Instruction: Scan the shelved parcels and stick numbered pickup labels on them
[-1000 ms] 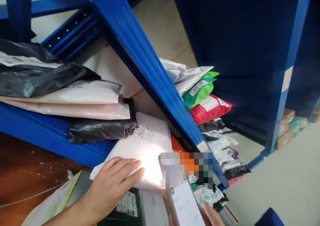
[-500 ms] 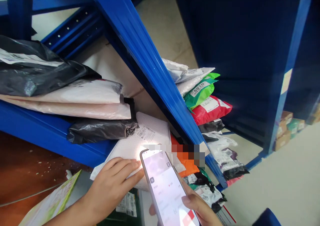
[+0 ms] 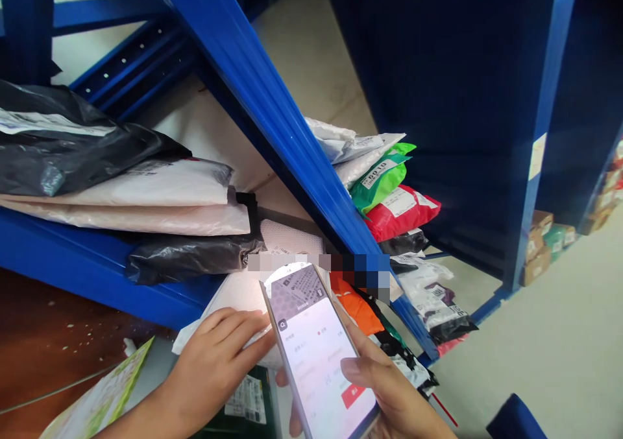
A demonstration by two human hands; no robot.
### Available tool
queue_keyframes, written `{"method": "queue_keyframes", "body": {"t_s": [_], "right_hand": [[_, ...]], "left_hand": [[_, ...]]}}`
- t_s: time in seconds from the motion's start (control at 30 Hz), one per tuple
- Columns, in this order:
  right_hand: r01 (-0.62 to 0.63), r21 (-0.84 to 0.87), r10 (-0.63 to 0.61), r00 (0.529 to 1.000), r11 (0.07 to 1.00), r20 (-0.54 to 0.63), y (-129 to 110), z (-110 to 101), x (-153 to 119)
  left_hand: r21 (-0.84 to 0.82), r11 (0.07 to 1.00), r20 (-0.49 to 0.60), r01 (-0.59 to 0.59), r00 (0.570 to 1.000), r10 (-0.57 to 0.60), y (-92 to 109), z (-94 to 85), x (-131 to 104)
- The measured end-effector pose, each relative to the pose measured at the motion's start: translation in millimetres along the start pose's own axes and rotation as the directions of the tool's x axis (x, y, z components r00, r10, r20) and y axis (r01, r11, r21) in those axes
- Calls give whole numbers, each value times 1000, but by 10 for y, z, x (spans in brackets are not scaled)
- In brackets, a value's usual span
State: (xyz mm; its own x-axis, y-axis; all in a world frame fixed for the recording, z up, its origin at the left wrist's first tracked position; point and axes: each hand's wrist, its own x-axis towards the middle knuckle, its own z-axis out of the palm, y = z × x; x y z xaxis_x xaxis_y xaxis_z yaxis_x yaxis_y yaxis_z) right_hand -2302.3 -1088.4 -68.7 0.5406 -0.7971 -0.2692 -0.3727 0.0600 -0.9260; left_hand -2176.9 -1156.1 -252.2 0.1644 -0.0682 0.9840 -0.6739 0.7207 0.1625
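My right hand (image 3: 389, 380) is closed around a smartphone (image 3: 321, 355), its thumb over the lit screen. The upper part of the screen shows a camera view with label text; a red button is near the bottom. My left hand (image 3: 219, 361) lies with its fingers stretched out on a white bubble mailer (image 3: 233, 296), beside the phone's left edge. The phone and a blurred patch cover most of the mailer's label. Below my left hand is a dark green package (image 3: 265, 393) with a white label.
A blue rack post (image 3: 263, 102) slants across the view. On the left shelf (image 3: 73, 264) lie black and pale parcels (image 3: 195, 218). Right of the post are a green bag (image 3: 384, 183), a red bag (image 3: 403, 212) and an orange one (image 3: 357, 306). Small boxes (image 3: 538, 244) stand farther right.
The phone has moved up and left over the mailer, covering its label more. Its screen now shows label text where it was pale. My left hand stays on the mailer.
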Motion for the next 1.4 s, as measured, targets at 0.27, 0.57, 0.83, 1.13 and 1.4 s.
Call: {"method": "queue_keyframes", "body": {"t_s": [0.27,0.57,0.83,1.13,1.4], "right_hand": [[-18,10,18,1000,1000,19,-28,-24,-2],[7,11,-7,999,1000,44,-48,16,6],[10,-13,-9,999,1000,36,-15,-4,-3],[143,113,-129,984,983,-122,254,42,-137],[302,132,-260,928,944,-266,596,54,-405]], "left_hand": [[-1,1000,-28,-5,1000,5,18,-18,16],[-1,1000,-9,5,1000,-5,10,-6,8],[14,1000,-13,-10,1000,11,2,-2,4],[52,997,46,-64,997,62,-42,-50,-10],[94,988,90,-126,989,117,-76,-38,-10]]}}
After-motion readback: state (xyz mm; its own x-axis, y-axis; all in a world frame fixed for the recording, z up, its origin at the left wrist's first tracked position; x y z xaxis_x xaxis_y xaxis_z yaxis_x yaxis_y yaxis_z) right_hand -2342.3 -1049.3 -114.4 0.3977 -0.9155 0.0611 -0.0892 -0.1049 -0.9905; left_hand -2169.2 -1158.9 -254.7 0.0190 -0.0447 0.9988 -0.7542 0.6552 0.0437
